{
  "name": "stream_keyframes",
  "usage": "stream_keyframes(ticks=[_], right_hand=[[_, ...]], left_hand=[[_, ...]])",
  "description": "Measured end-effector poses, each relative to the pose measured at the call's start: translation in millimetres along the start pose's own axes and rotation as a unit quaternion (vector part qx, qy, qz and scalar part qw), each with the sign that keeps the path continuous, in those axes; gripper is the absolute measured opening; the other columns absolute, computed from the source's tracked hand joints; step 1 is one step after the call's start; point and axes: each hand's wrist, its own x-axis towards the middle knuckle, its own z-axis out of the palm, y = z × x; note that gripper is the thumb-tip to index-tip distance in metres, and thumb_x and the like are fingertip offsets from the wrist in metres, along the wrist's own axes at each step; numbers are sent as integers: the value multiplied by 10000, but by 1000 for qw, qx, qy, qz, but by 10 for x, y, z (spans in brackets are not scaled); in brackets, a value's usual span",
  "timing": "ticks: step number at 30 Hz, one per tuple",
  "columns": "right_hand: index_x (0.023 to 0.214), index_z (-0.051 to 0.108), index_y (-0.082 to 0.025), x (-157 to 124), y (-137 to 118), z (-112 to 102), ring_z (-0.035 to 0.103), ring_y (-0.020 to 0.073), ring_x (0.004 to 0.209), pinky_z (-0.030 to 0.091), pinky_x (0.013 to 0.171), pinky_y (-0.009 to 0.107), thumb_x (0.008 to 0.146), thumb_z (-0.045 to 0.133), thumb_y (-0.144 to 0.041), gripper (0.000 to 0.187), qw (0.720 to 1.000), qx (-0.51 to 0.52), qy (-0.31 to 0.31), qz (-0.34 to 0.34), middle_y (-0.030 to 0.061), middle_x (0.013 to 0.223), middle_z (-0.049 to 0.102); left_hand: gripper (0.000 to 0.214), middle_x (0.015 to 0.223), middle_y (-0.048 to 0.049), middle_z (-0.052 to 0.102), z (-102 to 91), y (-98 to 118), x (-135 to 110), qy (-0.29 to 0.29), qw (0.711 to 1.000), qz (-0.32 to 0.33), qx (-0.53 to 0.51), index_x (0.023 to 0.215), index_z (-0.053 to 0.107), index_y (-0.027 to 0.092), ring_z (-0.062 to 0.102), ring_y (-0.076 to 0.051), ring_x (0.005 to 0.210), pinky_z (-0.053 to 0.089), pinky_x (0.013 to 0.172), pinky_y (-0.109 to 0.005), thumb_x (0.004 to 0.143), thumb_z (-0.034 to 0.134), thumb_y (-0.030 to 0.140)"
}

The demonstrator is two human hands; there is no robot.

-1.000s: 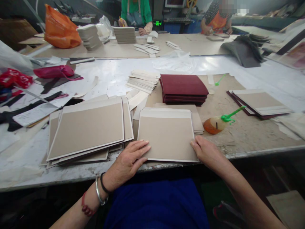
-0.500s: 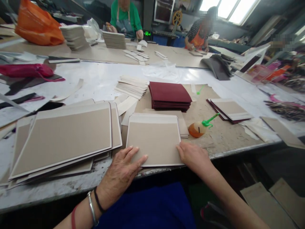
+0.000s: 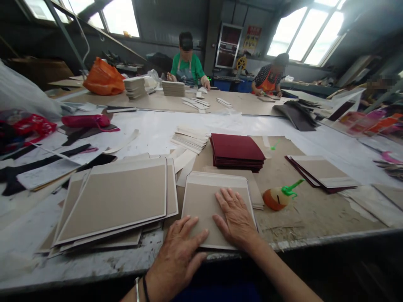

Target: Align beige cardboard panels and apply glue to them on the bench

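Note:
A tan board with a pale border (image 3: 201, 197) lies at the table's near edge, on top of other boards. My right hand (image 3: 234, 218) lies flat on its middle, fingers spread. My left hand (image 3: 179, 256) rests open on its near left corner, palm down. Neither hand grips anything. To the left sits a slanted pile of larger tan boards (image 3: 116, 201). Behind the board is a stack of dark red covers (image 3: 236, 149), with a fanned heap of pale strips (image 3: 190, 139) beside it.
An orange glue bottle with a green nozzle (image 3: 278, 196) lies right of my hands. Further right lie finished boards on red covers (image 3: 321, 171). Two people (image 3: 186, 67) work at the far table. An orange bag (image 3: 103, 77) and red and black scraps (image 3: 82, 122) sit on the left.
My right hand has moved from the board's right edge onto its middle and spread flat. My left hand slid slightly nearer. The view has tilted up, showing the room.

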Motion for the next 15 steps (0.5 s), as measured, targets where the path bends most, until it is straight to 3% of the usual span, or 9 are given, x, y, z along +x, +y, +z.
stream_keyframes(ticks=[2,4,7,10,15], right_hand=[[1280,413,-63,-83,97,-52,277,256,1279,267,1025,438,882,359,-321,477,996,-12,72,47,172,1336,408],[1208,465,-14,-211,195,-111,385,275,1193,321,981,441,885,340,-284,440,983,-39,116,138,210,1232,493],[1097,544,-28,-429,278,-144,498,290,1042,381,904,464,875,326,-240,376,971,-32,75,224,215,1075,580],[1054,570,-60,-557,286,-90,531,268,1003,406,888,440,866,307,-208,356,973,10,44,225,196,1029,609],[1072,574,-78,-579,305,11,505,267,1088,372,950,449,846,326,-253,378,967,58,74,236,195,1110,592]], left_hand=[[402,1252,-106,476,26,-3,-66,51,996,-54,-42,1219,478,251,433,-260,1167,451,923,-441,819,501,291],[405,1244,-129,479,83,-41,-144,121,980,-139,-73,1257,425,198,451,-237,1159,449,929,-427,862,416,282],[366,1134,-131,552,187,-126,-200,162,951,-236,-118,1143,519,158,521,-245,1072,455,909,-453,871,360,344],[353,997,-120,598,267,-167,-162,147,944,-252,-153,949,606,150,571,-255,960,479,863,-461,846,377,398],[319,1023,-132,571,312,-122,-169,199,951,-215,-101,1020,585,156,543,-276,967,474,829,-492,824,439,361]])
